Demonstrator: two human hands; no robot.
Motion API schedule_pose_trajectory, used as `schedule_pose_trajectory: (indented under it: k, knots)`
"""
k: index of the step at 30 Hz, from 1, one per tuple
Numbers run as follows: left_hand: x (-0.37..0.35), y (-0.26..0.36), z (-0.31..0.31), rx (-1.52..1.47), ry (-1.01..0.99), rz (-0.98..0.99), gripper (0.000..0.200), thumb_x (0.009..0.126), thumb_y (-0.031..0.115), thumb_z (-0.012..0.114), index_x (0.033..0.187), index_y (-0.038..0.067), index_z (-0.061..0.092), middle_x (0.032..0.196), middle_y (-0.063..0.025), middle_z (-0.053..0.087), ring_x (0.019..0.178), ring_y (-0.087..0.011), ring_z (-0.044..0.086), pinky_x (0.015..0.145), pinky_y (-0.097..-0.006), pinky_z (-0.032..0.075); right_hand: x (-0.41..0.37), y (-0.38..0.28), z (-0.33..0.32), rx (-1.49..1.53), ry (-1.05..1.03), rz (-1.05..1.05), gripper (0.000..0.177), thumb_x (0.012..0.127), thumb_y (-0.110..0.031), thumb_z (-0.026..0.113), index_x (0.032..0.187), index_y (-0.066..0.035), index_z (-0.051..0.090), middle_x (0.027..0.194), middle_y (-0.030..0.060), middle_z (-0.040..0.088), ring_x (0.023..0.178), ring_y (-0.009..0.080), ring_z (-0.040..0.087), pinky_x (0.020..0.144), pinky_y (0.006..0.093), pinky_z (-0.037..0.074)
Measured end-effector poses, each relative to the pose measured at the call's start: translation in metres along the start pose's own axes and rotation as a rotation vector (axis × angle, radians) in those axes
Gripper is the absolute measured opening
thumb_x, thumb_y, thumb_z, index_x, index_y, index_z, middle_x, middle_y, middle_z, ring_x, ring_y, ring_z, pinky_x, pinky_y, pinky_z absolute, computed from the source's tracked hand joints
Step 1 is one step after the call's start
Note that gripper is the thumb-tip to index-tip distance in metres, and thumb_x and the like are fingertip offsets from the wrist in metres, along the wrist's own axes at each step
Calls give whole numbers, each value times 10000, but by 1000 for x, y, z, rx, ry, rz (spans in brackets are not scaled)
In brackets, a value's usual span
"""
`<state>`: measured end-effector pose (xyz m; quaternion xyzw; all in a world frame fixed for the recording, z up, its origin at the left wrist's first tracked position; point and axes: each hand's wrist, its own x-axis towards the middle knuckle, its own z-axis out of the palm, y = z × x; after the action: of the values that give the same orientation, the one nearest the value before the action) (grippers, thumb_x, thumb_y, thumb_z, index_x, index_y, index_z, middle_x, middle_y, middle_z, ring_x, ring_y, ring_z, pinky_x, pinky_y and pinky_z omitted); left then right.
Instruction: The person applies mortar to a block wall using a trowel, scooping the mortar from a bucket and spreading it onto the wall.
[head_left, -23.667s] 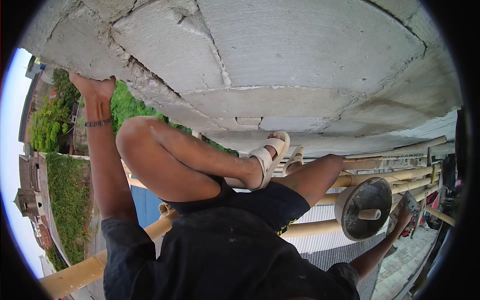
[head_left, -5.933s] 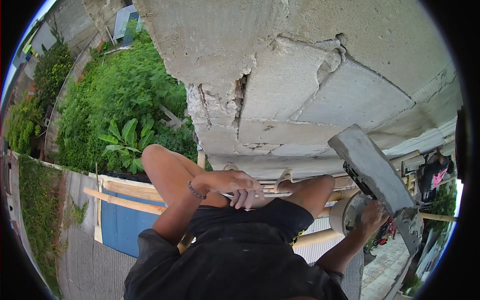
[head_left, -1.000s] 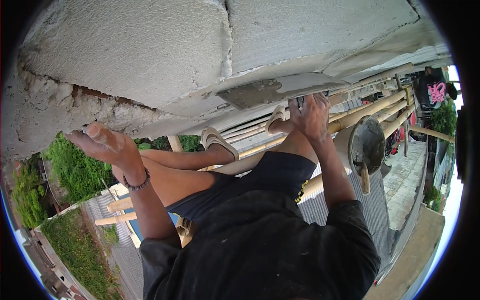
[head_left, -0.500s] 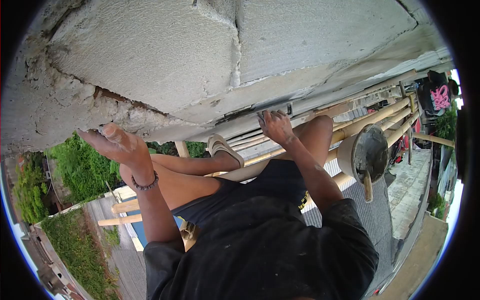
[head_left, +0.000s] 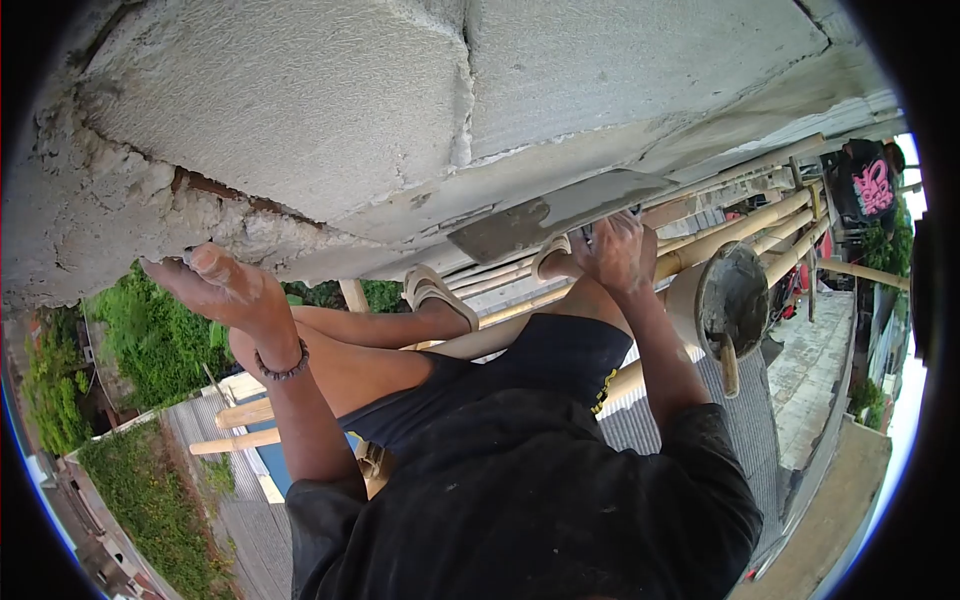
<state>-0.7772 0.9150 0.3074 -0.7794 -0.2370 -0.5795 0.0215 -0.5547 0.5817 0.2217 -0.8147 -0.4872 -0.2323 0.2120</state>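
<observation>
A grey block wall (head_left: pixel 330 110) fills the top of the view, with crumbly broken mortar (head_left: pixel 150 205) along its left edge. My left hand (head_left: pixel 215 285), a bracelet on its wrist, rests with spread fingers against that rough edge and holds nothing. My right hand (head_left: pixel 615 250) grips the handle of a flat steel trowel (head_left: pixel 545 215). The blade lies against the wet mortar band (head_left: pixel 420 205) low on the wall. My knees and two pale sandals (head_left: pixel 435 290) sit below the hands.
A mortar bucket (head_left: pixel 735 300) with a wooden handle stands on the bamboo scaffold poles (head_left: pixel 740 225) right of my right arm. Another person in a black shirt (head_left: pixel 865 180) is far right. Green plants (head_left: pixel 150 340) and corrugated roofing (head_left: pixel 740 420) lie far below.
My right hand has swung the trowel from edge-on and low, up and to the right, so its flat blade shows against the wall again. My left hand has stayed on the broken edge.
</observation>
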Motion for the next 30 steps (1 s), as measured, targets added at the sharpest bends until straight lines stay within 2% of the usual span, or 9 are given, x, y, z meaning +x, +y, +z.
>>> schedule_pose_trajectory:
  k: [4,7,9,16,18,19,24,26,30]
  knots:
    - [5,4,-3,84,4,26,478,1053,341,265,1063,-122,387,782,-53,238,640,-167,170,556,-300,272,-67,-5,88,71,-451,54,223,866,-223,645,948,-18,610,718,138,667,705,296,673,719,394,528]
    - [0,10,-3,-6,-7,-144,553,1047,416,221,1055,-102,411,768,-56,252,641,-154,178,570,-274,255,-82,-12,137,-25,-422,68,241,900,-263,603,903,-23,574,653,147,648,657,307,665,745,404,527]
    - [-6,-1,-4,-1,-30,-263,934,973,634,300,1388,-199,229,771,-86,375,660,-168,320,627,-349,373,-76,-7,148,-45,-353,38,258,910,-283,586,906,-25,575,663,153,653,654,302,668,750,404,529]
    - [-17,-25,-7,250,-69,-37,857,1001,571,255,1392,-191,221,930,-185,477,676,-212,365,653,-408,404,-2,-9,49,-11,-198,10,224,860,-241,655,819,-41,563,578,98,605,554,244,630,642,357,504]
    - [-12,-25,-9,122,-129,-169,715,1035,443,250,1417,-158,191,1204,-315,476,791,-301,501,755,-459,446,16,-7,22,-45,-117,-4,227,841,-211,684,752,-67,532,557,74,584,526,237,608,611,355,489]
    - [-1,-6,0,90,46,84,527,1021,499,278,902,-6,371,753,-42,182,670,-187,169,605,-324,241,19,-3,12,-35,-54,13,221,827,-201,696,756,-65,536,567,71,588,536,236,610,619,352,491]
    - [2,1,-3,40,88,-66,607,991,591,324,867,-3,347,745,-39,170,665,-193,170,595,-346,225,23,0,-27,22,107,93,233,765,-165,725,895,-12,607,695,117,640,683,290,654,705,366,526]
    - [-16,-30,-11,133,-186,-268,648,1043,382,269,1387,-164,204,1314,-382,398,877,-376,521,807,-411,457,-15,9,7,99,-29,62,246,764,-176,721,909,-25,592,692,123,641,706,302,656,727,379,523]
    - [-14,-31,-3,193,-71,-40,688,1044,434,219,1402,-154,220,1361,-414,346,1200,-466,481,937,-455,441,-96,3,108,56,-488,101,252,883,-272,600,911,-24,568,690,122,655,708,285,672,703,385,517]
